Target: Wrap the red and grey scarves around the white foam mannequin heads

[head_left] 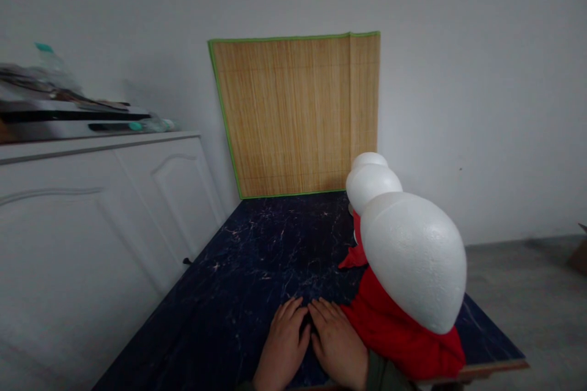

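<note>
The left hand (283, 342) and right hand (337, 342) lie flat, fingers spread and grasping nothing, side by side on the dark marbled counter (238, 269). Just right of the right hand, red cloth (394, 330) drapes beneath the nearest foam head (413, 256), probably steadying it; a bamboo mat (296, 116) leans beyond.

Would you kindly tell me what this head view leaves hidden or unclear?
- Red cloth: upper part hidden behind the nearest foam head.
- Farthest foam head: mostly hidden by the middle foam head.
- Left hand and right hand: wrists cut off by bottom edge.
- Clutter on cabinet: blurred.
</note>
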`<state>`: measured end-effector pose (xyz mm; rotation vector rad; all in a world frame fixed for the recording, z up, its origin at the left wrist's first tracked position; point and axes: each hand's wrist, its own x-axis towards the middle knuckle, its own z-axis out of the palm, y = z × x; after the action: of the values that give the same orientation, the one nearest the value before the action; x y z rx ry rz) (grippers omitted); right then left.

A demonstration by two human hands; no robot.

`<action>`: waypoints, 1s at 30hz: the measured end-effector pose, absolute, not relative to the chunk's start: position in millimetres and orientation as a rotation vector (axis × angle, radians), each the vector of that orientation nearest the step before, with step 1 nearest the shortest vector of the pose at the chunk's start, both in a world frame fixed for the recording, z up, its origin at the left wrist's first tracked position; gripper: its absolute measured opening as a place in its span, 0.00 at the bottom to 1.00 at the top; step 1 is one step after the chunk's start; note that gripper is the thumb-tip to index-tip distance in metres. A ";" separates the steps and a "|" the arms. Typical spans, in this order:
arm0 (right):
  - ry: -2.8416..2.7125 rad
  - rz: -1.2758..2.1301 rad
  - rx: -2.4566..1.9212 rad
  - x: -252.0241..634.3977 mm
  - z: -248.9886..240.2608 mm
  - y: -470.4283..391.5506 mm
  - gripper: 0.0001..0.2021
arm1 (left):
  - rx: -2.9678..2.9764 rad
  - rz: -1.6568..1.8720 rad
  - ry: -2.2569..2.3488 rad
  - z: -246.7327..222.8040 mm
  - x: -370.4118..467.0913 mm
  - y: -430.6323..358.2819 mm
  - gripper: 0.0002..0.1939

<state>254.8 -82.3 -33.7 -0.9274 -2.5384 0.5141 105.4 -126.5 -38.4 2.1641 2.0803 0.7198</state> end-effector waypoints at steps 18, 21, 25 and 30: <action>-2.530 0.578 -0.969 254.6 -32.2 -83.0 0.25 | 2.146 0.734 2.060 -38.8 104.2 -127.2 0.18; -2.537 0.581 -0.962 254.9 -32.0 -82.5 0.26 | 2.146 0.735 2.062 -38.5 104.8 -127.1 0.18; -2.540 0.586 -0.962 254.8 -30.8 -82.4 0.26 | 2.139 0.718 2.072 -38.1 105.2 -127.0 0.18; -2.551 0.590 -0.971 255.2 -29.1 -82.6 0.25 | 2.138 0.689 2.077 -36.9 105.7 -127.6 0.18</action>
<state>255.2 -82.6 -29.1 -0.9709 -2.5512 0.5901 105.7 -127.6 -36.9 2.1377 2.0772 0.6888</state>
